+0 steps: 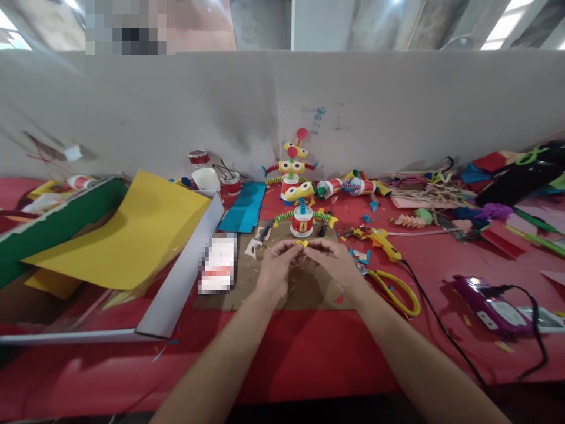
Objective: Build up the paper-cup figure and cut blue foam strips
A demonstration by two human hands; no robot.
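The left hand (278,265) and right hand (329,259) pinch a small yellow piece (302,243) between their fingertips above a brown board (295,288) on a red-covered worktop (309,347). Just beyond the fingers stands a cup figure (302,224) with green spring arms and a yellow eyed head. A yellow glue gun (386,244) and yellow-handled pliers (397,291) lie to the right; a white-sided box (180,271) holding yellow sheet (128,235) sits at left.
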